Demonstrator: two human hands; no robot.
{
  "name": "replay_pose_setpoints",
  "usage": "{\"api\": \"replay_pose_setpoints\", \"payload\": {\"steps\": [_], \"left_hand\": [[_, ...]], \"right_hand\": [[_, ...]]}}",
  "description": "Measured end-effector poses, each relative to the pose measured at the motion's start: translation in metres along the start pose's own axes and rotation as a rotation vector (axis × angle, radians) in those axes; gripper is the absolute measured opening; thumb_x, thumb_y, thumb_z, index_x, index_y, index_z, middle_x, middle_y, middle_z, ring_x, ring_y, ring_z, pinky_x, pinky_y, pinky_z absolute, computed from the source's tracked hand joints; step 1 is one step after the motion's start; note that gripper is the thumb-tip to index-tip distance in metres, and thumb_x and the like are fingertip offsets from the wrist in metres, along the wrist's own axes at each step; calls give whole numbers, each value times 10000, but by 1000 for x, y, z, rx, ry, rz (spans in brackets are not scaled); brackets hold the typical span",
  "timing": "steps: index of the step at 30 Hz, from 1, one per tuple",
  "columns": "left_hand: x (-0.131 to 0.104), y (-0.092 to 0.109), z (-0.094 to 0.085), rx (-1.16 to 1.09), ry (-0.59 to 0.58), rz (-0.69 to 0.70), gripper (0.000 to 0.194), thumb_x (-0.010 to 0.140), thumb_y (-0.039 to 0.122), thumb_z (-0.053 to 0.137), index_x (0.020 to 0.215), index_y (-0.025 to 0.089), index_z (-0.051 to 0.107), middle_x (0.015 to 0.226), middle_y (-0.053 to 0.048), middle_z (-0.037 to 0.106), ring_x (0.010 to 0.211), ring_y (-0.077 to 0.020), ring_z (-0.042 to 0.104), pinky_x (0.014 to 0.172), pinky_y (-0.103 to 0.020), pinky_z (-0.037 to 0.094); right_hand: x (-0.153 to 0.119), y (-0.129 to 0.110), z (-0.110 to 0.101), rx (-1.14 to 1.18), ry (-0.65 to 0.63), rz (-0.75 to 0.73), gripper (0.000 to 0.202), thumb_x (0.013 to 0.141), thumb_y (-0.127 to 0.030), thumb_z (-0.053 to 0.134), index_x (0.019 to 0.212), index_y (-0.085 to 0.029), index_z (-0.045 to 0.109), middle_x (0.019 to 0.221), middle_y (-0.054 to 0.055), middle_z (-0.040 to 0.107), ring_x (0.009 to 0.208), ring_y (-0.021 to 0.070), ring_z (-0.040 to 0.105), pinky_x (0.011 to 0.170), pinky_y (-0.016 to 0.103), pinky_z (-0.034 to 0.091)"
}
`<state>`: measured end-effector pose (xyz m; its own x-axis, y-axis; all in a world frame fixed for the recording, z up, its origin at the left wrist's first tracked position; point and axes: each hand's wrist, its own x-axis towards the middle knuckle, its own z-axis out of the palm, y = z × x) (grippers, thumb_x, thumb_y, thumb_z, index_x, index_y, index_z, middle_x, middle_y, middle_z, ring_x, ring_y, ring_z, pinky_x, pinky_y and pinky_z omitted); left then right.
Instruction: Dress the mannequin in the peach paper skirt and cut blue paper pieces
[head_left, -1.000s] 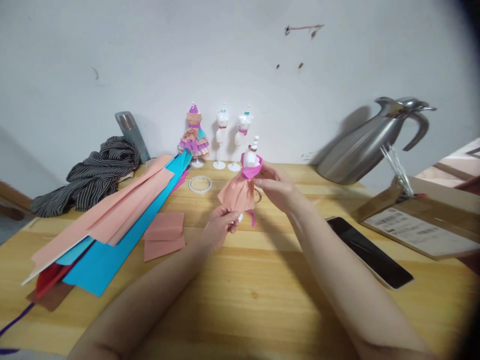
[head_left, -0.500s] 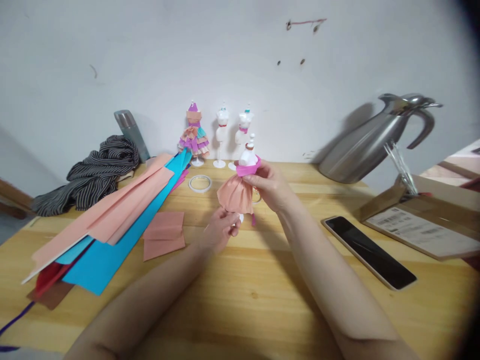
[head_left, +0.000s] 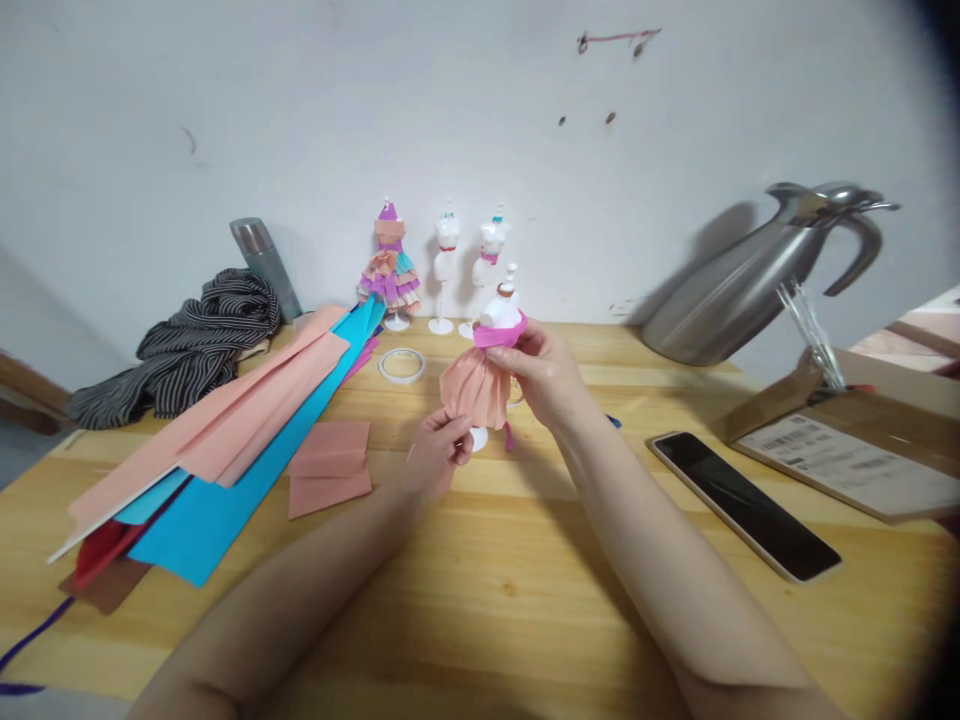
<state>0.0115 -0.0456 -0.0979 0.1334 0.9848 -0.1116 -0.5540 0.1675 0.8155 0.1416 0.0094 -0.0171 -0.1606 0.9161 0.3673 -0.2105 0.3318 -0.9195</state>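
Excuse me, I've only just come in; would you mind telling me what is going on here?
A person is handling a small white figure in a pink top and a pleated peach skirt. The right hand holds it at the waist, while the left hand pinches the skirt's hem. Behind, a figure in a layered dress and two white figures stand near the wall. Colored sheets lie to the left.

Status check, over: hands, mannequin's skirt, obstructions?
Left hand at hem of pleated peach paper skirt; right hand gripping waist. Skirt on small white mannequin. No obstruction visible.
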Motion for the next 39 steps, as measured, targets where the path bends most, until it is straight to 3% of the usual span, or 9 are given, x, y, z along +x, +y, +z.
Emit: {"api": "replay_pose_setpoints", "payload": {"steps": [8,12,20,29,39], "left_hand": [[2,-1,-5,-15,-24,-22,334,620,386,779,657,156,540,536,25,509,469,-53,415,424,-195,215],[6,-8,-9,93,34,25,331,656,430,733,629,141,576,558,-2,552,420,-33,355,416,-214,161],[5,-9,-10,136,133,76,303,679,400,700,584,137,585,505,12,518,414,-37,355,436,-219,189],[1,-3,-3,-7,5,15,334,634,414,747,678,162,534,621,14,541,480,-54,410,430,-211,207],[7,-11,-9,101,70,50,361,665,450,722,591,141,552,573,4,540,428,-35,370,416,-213,170]], "right_hand": [[0,2,-1,1,41,11,247,607,-292,763,827,-209,687,850,24,697,845,208,623,800,377,486],[-1,1,0,0,26,10,248,601,-280,773,824,-214,686,840,18,696,842,203,627,813,376,484],[-1,1,2,-11,31,0,240,597,-269,775,809,-211,679,811,6,688,829,198,627,821,369,486],[-1,3,3,-26,19,-7,225,618,-280,754,814,-214,666,832,20,691,853,205,629,824,379,485],[-1,0,4,-16,36,1,236,597,-289,763,798,-217,665,840,24,696,860,215,629,828,392,486]]}}
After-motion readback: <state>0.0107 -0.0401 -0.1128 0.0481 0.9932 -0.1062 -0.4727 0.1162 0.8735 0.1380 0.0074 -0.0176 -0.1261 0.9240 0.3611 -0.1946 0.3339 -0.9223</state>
